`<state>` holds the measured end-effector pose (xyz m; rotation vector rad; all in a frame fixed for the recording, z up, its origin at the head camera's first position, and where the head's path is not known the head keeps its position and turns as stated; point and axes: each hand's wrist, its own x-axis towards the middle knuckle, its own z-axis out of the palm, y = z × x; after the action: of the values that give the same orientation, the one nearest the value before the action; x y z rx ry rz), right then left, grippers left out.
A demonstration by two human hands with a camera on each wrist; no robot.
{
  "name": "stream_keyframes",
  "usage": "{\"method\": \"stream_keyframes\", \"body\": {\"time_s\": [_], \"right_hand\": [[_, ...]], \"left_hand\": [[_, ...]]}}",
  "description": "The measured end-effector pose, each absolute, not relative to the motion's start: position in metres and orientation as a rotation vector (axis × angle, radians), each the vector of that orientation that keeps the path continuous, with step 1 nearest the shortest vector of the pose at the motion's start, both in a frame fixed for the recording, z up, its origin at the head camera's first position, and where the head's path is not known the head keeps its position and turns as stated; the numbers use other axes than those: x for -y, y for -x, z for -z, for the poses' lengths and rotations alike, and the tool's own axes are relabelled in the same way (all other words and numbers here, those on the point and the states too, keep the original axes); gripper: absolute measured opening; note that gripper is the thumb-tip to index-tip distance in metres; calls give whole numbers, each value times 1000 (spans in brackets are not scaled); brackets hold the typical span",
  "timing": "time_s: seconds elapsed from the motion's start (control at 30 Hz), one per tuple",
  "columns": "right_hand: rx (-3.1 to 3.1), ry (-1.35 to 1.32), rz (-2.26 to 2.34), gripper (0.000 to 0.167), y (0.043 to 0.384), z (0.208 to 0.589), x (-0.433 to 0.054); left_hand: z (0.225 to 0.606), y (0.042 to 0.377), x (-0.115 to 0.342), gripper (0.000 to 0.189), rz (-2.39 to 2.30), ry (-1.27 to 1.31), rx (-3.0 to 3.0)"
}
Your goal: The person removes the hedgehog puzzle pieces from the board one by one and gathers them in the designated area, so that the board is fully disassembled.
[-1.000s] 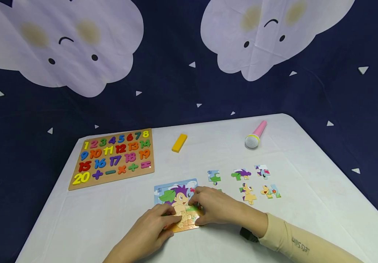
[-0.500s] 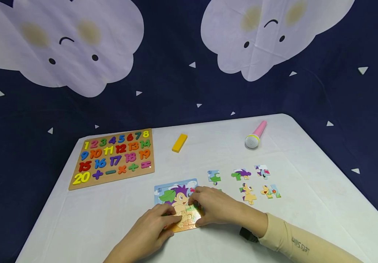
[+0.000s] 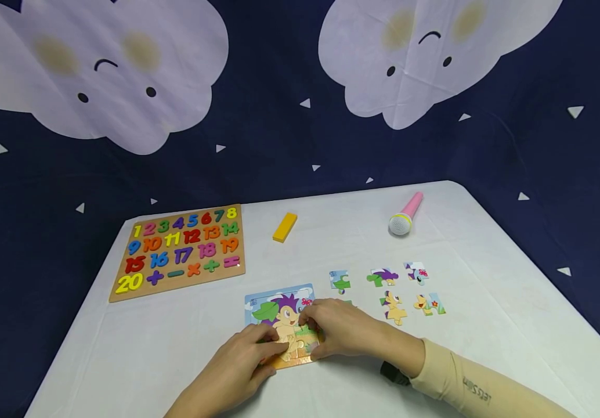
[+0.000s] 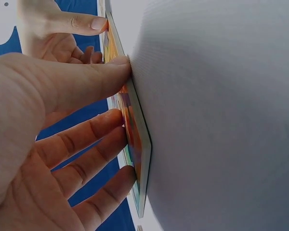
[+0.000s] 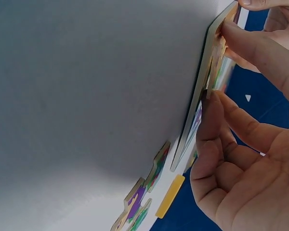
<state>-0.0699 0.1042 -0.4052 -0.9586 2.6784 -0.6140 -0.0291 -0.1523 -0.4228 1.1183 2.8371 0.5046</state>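
A small jigsaw puzzle [image 3: 268, 307] with a purple-haired hedgehog and a green leaf lies on the white table in the head view. My left hand [image 3: 234, 360] rests over its lower left. In the left wrist view that hand's thumb touches the board's edge [image 4: 143, 154], while the other fingers, fairly straight, touch its printed face. My right hand [image 3: 347, 331] covers the right side and pinches a puzzle piece [image 3: 306, 334] there between thumb and fingers. In the right wrist view the raised piece edge [image 5: 209, 86] shows at the fingertips. Part of the picture is hidden by both hands.
Several loose puzzle pieces [image 3: 395, 307] lie right of the board, one partly hidden behind my right hand. Farther back are a yellow block [image 3: 285, 227] and a pink toy microphone [image 3: 407, 213]. A wooden number board [image 3: 180, 249] sits at back left.
The glare on the puzzle's lower right piece brightens half a second ago and is faded now, as it tilts slightly under my right hand. My left hand stays in place.
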Motion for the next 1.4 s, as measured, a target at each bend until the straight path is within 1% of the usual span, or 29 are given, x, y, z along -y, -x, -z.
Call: {"method": "stream_keyframes", "body": {"time_s": [0.2,0.8,1.13,1.4], "right_hand": [[-2638,931,669,44,72,406,-104],[-2672,1021,662,43,71,408,-105],[-2700,1053,673,38,68,406,-109],[-2719,976,700,39,67,401,-124]], "left_hand": [[422,29,151,31,-507,-1109,-2826],[423,30,151,32,-509,-1093,-2816],[423,30,151,32,-508,-1085,-2818],[422,29,151,31,-510,-1105,-2833]]}}
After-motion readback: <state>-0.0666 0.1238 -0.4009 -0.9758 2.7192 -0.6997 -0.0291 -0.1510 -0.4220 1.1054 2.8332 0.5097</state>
